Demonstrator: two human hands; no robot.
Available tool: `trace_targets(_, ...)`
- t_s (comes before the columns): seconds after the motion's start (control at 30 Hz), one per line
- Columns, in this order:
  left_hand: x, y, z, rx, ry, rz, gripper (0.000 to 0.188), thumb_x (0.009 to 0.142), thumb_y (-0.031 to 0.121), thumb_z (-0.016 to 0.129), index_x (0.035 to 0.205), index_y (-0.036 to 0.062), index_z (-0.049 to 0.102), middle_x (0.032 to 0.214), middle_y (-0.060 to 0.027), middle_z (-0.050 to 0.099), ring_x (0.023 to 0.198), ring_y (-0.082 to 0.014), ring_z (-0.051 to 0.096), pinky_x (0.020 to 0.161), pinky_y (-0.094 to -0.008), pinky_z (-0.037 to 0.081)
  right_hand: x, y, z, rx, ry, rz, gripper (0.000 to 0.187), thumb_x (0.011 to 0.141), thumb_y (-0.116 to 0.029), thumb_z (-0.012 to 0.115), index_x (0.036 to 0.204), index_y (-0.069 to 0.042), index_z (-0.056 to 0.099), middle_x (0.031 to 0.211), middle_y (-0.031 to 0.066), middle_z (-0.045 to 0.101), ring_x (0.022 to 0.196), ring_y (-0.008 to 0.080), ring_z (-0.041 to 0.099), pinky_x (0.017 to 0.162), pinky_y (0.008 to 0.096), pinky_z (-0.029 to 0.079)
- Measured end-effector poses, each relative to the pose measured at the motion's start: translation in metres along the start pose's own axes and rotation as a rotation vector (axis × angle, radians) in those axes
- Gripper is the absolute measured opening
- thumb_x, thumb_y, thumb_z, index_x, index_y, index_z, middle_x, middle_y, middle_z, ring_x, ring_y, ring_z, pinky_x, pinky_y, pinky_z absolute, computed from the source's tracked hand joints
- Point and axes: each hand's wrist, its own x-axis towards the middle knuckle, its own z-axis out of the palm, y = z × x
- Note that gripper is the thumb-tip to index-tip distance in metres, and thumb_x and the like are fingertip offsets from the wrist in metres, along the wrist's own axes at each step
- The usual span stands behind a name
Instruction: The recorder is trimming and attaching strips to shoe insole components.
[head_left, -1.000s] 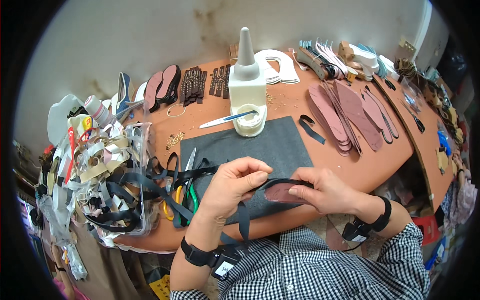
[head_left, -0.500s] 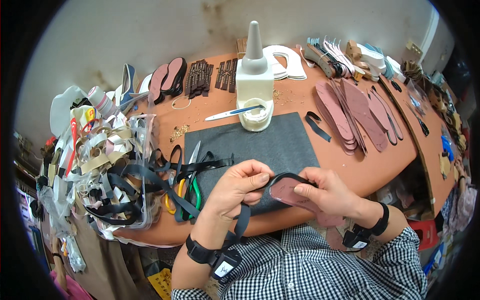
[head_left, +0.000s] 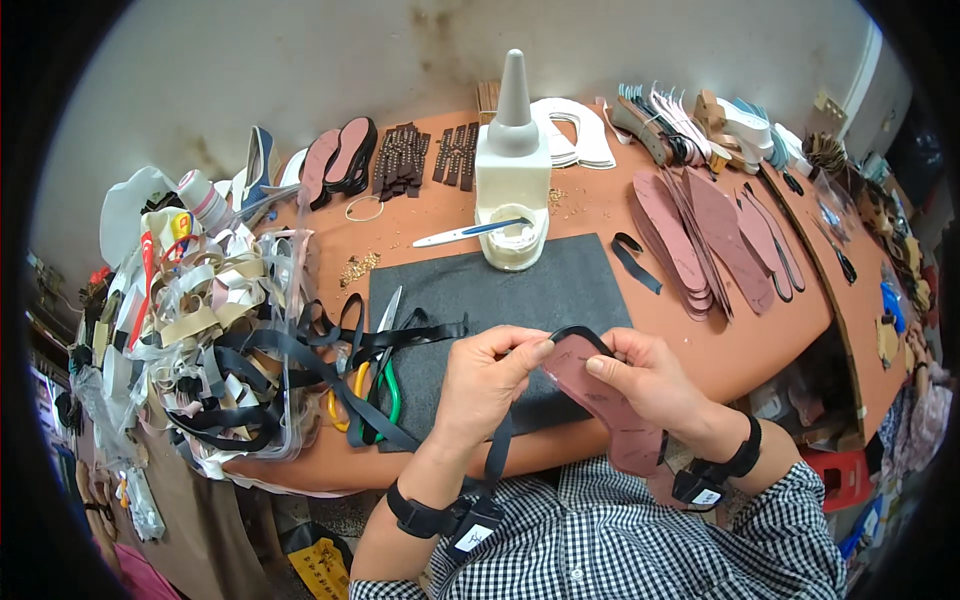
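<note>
A pink shoe insole (head_left: pixel 607 400) is held above the front edge of the table, its rounded end pointing up and away from me. A black strip (head_left: pixel 577 333) lies along the rim of that end. My left hand (head_left: pixel 493 373) pinches the strip at the insole's left edge, and the strip's loose tail hangs below that hand. My right hand (head_left: pixel 645 375) grips the insole from its right side, thumb on the pink face. Behind my hands a dark grey mat (head_left: pixel 500 290) covers part of the table. A white glue pot (head_left: pixel 513 240) stands at the mat's far edge with a brush (head_left: pixel 465 234) across it.
Left, a clear bin (head_left: pixel 292 390) overflows with strap scraps. Scissors (head_left: pixel 386 385) with green and orange handles lie beside it among black strips. Several pink insoles (head_left: pixel 670 235) are stacked at right. Finished-edge insoles (head_left: pixel 350 155), brown straps (head_left: pixel 402 160) and white pieces (head_left: pixel 575 130) line the back.
My left hand has moved slightly right along the insole's edge. The insole has turned more upright, showing more of its pink face and lower end.
</note>
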Motion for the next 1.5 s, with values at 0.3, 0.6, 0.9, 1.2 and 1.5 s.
trace_targets(0.3, 0.029, 0.014, 0.001, 0.526, 0.09, 0.458, 0.012, 0.082, 0.011, 0.059, 0.079, -0.0007, 0.063, 0.063, 0.0023, 0.052, 0.053, -0.0027, 0.043, 0.046, -0.018, 0.033, 0.032, -0.01, 0.015, 0.417, -0.002, -0.185, 0.018, 0.087, -0.017, 0.054, 0.097, -0.002, 0.053, 0.086, 0.0011, 0.054, 0.079, 0.005, 0.049, 0.068, 0.0194, 0.042)
trace_targets(0.6, 0.042, 0.025, 0.003, -0.01, 0.033, 0.073, 0.014, 0.083, 0.014, 0.06, 0.085, 0.0008, 0.063, 0.065, 0.0045, 0.05, 0.047, -0.0014, 0.038, 0.041, -0.0149, 0.028, 0.05, -0.013, 0.011, 0.607, 0.06, -0.165, 0.013, 0.088, -0.014, 0.053, 0.085, -0.002, 0.057, 0.077, -0.0016, 0.056, 0.069, 0.0034, 0.049, 0.062, 0.0181, 0.041)
trace_targets(0.9, 0.043, 0.006, 0.002, -0.019, 0.059, 0.037, 0.016, 0.082, 0.016, 0.062, 0.087, 0.0006, 0.063, 0.062, 0.0057, 0.049, 0.045, -0.0007, 0.035, 0.039, -0.0155, 0.026, 0.057, -0.005, 0.016, 0.738, 0.113, -0.087, 0.009, 0.087, -0.011, 0.052, 0.088, -0.002, 0.055, 0.078, 0.0007, 0.057, 0.068, 0.0054, 0.053, 0.062, 0.0192, 0.045)
trace_targets(1.2, 0.047, 0.011, -0.004, 0.089, 0.082, -0.007, 0.014, 0.081, 0.014, 0.063, 0.084, 0.0008, 0.064, 0.059, 0.0049, 0.049, 0.044, -0.0014, 0.035, 0.038, -0.0161, 0.024, 0.066, 0.007, 0.017, 0.687, 0.123, -0.102, 0.007, 0.087, -0.008, 0.052, 0.09, -0.001, 0.054, 0.078, 0.0013, 0.057, 0.067, 0.0057, 0.052, 0.061, 0.0189, 0.045)
trace_targets(1.5, 0.05, 0.022, -0.022, 0.019, 0.05, -0.187, 0.015, 0.082, 0.014, 0.062, 0.087, 0.0001, 0.063, 0.057, 0.003, 0.048, 0.04, -0.003, 0.032, 0.037, -0.0178, 0.022, 0.068, 0.009, 0.021, 0.624, 0.151, -0.11, 0.008, 0.087, -0.005, 0.05, 0.09, 0.0, 0.055, 0.079, 0.0015, 0.057, 0.068, 0.0056, 0.052, 0.061, 0.019, 0.044)
